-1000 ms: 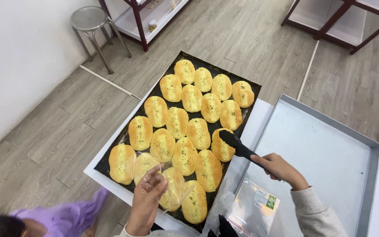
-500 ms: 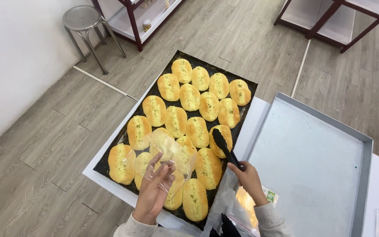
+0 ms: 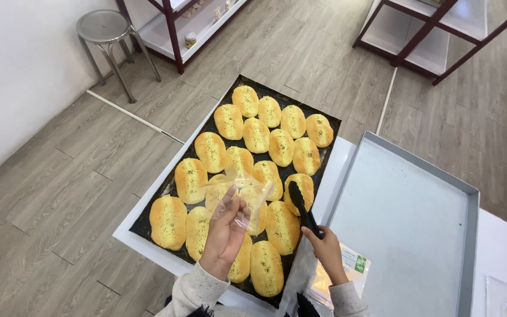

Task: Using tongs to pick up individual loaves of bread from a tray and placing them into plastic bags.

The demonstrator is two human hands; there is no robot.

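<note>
While the person is leaning over the dark baking tray (image 3: 148, 226), the left hand (image 3: 225, 232) is holding up a clear plastic bag (image 3: 243, 191) above the buns in the tray's near half, fingers curled and pinched on the bag's lower edge so the film is standing open-ish and crumpled toward the far side. The right hand (image 3: 326, 249) is gripping black tongs (image 3: 300, 206), fingers wrapped closed round the handle end; whether the tong tips are parted I cannot tell, since they are showing as one dark blade.

Relation noted: the tongs are pointing away from the person, up and slightly leftward, and their tip is lying over the golden bun (image 3: 301, 191) at the tray's right edge, in the row just past the bag. That bun's long axis is running near-to-far, roughly in line with the tongs. The bag is sitting just left of this bun, with one bun between, so the right hand is the nearer of the two to the bun, and the left to the bag mouth.

Right of the dark tray, touching its side, a grey metal tray (image 3: 470, 194) is lying bare. Beyond the dark tray's far-left corner, well apart on the wood floor, a round metal stool (image 3: 102, 26) is standing.
</note>
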